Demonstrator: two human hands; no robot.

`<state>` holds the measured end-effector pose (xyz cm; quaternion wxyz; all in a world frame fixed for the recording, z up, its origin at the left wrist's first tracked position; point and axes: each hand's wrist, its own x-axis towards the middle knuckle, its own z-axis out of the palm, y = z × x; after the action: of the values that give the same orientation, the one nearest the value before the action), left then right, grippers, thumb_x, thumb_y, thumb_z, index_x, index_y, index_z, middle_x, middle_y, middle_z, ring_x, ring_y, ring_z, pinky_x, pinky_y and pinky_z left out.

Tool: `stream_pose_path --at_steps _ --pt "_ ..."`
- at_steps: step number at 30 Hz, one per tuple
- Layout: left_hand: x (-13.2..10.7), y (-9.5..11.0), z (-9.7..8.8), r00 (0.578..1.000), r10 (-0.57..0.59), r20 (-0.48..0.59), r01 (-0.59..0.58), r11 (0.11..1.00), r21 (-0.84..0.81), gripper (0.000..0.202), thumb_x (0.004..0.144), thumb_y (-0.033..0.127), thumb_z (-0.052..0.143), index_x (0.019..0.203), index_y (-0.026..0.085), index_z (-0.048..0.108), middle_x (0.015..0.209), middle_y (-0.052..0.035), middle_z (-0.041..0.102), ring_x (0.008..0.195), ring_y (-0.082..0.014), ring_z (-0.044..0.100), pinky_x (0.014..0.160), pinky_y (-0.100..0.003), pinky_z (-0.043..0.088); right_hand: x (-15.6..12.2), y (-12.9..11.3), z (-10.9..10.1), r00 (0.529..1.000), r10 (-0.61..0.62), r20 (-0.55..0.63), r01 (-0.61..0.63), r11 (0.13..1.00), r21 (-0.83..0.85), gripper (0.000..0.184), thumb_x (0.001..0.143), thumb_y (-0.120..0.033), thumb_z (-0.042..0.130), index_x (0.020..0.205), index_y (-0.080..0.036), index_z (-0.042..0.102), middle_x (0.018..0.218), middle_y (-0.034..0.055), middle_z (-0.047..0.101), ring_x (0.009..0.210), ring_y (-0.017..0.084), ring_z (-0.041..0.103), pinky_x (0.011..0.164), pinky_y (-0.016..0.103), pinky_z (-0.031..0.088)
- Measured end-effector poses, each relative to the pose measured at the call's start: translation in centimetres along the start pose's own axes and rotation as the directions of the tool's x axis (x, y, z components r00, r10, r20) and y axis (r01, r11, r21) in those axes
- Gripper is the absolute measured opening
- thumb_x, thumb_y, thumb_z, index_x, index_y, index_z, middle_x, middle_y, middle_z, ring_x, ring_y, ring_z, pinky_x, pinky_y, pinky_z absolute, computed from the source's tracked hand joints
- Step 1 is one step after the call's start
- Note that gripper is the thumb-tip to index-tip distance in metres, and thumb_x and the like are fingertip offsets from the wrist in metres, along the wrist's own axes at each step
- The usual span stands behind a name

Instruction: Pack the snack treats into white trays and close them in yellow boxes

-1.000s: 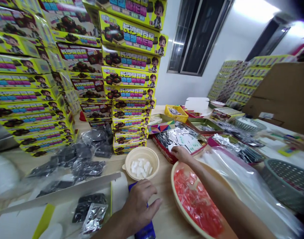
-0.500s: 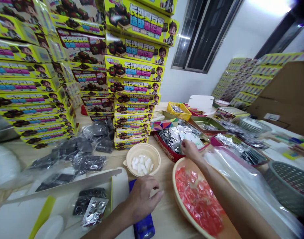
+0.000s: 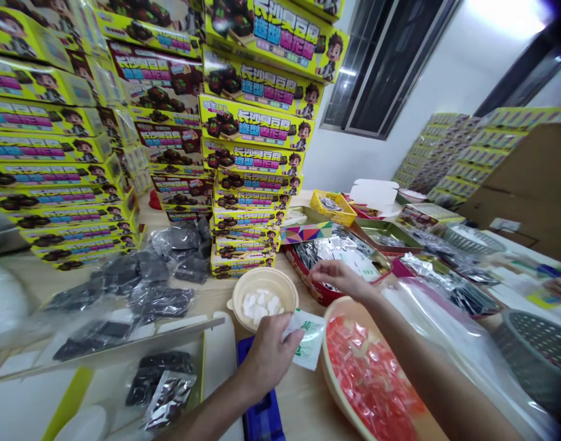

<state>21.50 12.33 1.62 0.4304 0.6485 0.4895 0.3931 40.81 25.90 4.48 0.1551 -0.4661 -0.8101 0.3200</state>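
Note:
Pinched between the thumb and fingers of my left hand [image 3: 271,352] is a white sachet with green print [image 3: 310,340]. It sticks out to the right, between a small cream bowl [image 3: 237,298] of white pieces and a large bowl [image 3: 330,367] of red wrapped packets. My right hand [image 3: 342,280] is over the near edge of a red tin tray [image 3: 320,295], fingers loosely apart and nothing visible in them. Silver packets and white sachets fill that tray. Below my left hand lies a blue object [image 3: 264,418], partly covered by my forearm.
An open box [image 3: 206,361] at lower left contains black packets and a silver packet [image 3: 170,395]. Black wrapped packets [image 3: 124,275] lie behind it. Tall stacks of yellow boxes [image 3: 257,125] rise at the back. Clear plastic bags [image 3: 446,331] and a grey basket [image 3: 533,349] are right.
A white sachet with green print is now in my left hand, which was empty before. My right hand has moved left and its fingers have loosened at the tray.

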Motion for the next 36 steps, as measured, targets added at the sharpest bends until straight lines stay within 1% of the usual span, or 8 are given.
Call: stream_pose_path --at_steps 3,8,14,18,22,25,30,36 --pt "-1.3 -0.3 -0.1 0.997 0.049 -0.054 -0.042 0.991 0.123 0.018 0.086 0.024 0.043 0.074 0.016 0.055 0.065 -0.0014 0.058 0.06 -0.0136 0.053 0.053 -0.022 0.039 4.3 5.6 -1.2 0.926 0.181 -0.332 -0.294 0.897 -0.331 0.018 0.082 -0.023 0.056 0.095 -0.013 0.064 0.094 0.0104 0.067 0.088 0.02 0.06 0.071 0.026 0.041" --pt "-3.0 -1.6 -0.2 0.974 0.199 -0.111 -0.154 0.934 0.322 0.016 0.086 0.025 0.044 0.091 0.019 0.058 0.08 -0.0056 0.065 0.074 -0.0182 0.058 0.067 -0.027 0.045 7.0 10.8 -1.0 0.887 0.224 -0.404 -0.401 0.806 -0.434 0.012 0.074 -0.014 0.061 0.085 -0.014 0.067 0.086 0.0127 0.068 0.086 0.023 0.061 0.066 0.026 0.038" --pt "-3.4 -1.8 -0.2 0.989 0.137 -0.049 -0.12 0.96 0.253 0.011 0.081 0.015 0.051 0.084 0.017 0.062 0.097 -0.0086 0.064 0.091 -0.0203 0.059 0.081 -0.031 0.047 5.5 10.1 -1.9 0.837 0.178 -0.517 -0.455 0.751 -0.479 0.024 0.086 -0.015 0.042 0.093 -0.012 0.064 0.088 0.0159 0.066 0.084 0.024 0.06 0.067 0.028 0.037" --pt "-3.8 -0.4 -0.6 0.967 0.231 -0.11 -0.201 0.952 0.233 0.011 0.076 0.012 0.058 0.065 0.015 0.059 0.127 -0.0138 0.05 0.122 -0.0262 0.043 0.103 -0.042 0.035 0.0 5.4 -0.8 0.813 0.001 -0.582 -0.228 0.921 -0.316 0.017 0.086 -0.027 0.048 0.086 -0.015 0.06 0.082 0.0116 0.065 0.074 0.02 0.059 0.067 0.028 0.041" --pt "-4.6 0.2 -0.1 0.921 0.375 -0.107 -0.346 0.912 0.219 0.011 0.075 0.017 0.059 0.065 0.013 0.06 0.134 -0.0169 0.044 0.126 -0.0289 0.04 0.103 -0.043 0.035 -9.0 -1.3 2.7 0.918 -0.155 -0.366 0.123 0.986 -0.11 0.017 0.08 -0.043 0.057 0.086 -0.028 0.062 0.079 0.006 0.066 0.069 0.02 0.061 0.062 0.029 0.048" --pt "-5.9 0.2 0.9 0.933 0.357 -0.042 -0.348 0.926 0.145 0.01 0.078 0.015 0.054 0.071 0.013 0.061 0.097 -0.0131 0.065 0.092 -0.0201 0.061 0.083 -0.029 0.049 -14.1 -3.2 4.9 0.982 -0.159 -0.101 0.163 0.986 0.034 0.017 0.08 -0.046 0.053 0.09 -0.037 0.063 0.086 0.005 0.068 0.075 0.022 0.064 0.06 0.028 0.053" --pt "-10.3 0.2 -0.5 0.98 0.183 -0.074 -0.174 0.978 0.116 0.029 0.076 0.009 0.05 0.102 0.014 0.061 0.088 -0.0061 0.068 0.075 -0.015 0.062 0.07 -0.024 0.048 -15.5 4.0 6.4 0.952 0.208 -0.226 -0.229 0.971 -0.069 0.038 0.074 -0.053 0.052 0.098 -0.025 0.062 0.104 0.0112 0.066 0.092 0.03 0.064 0.078 0.038 0.054" --pt "-16.9 -1.7 -9.7 0.918 -0.111 -0.38 0.154 0.984 0.085 0.03 0.08 0.02 0.053 0.109 0.017 0.056 0.081 -0.0021 0.064 0.067 -0.0136 0.057 0.059 -0.021 0.047 -14.7 9.3 9.2 0.993 0.099 0.061 -0.063 0.899 -0.434 0.041 0.073 -0.037 0.046 0.107 -0.02 0.061 0.102 0.0162 0.066 0.094 0.03 0.063 0.079 0.036 0.051"
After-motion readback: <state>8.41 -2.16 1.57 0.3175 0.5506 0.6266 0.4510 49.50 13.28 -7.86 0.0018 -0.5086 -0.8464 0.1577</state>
